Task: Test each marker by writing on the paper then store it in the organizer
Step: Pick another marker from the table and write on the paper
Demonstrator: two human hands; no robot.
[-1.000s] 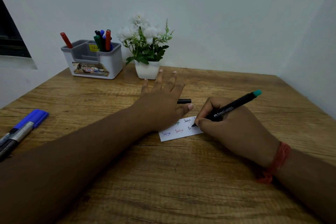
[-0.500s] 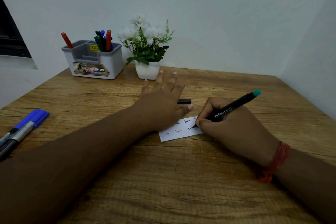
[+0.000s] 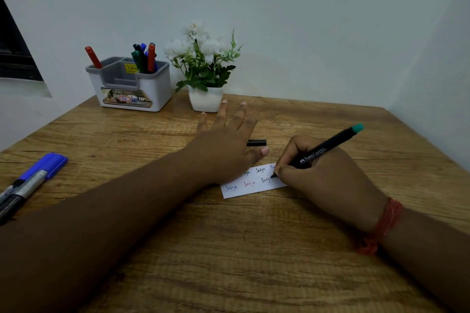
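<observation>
Upright, markers (image 3: 145,58) crowd organizer (image 3: 132,84), right hand (image 3: 328,180) gripping pen (image 3: 328,147), left hand (image 3: 223,150) flat on paper (image 3: 254,185)

We see a wooden table (image 3: 229,249) in a corner of pale walls (image 3: 305,20). On its far side stands a white pot (image 3: 205,101) with white flowers (image 3: 201,43) and green leaves.

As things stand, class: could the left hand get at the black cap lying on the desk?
Probably yes. The black cap lies just beyond the left hand, beside its thumb, with bare desk between. But that hand presses the paper, which it would have to release.
</observation>
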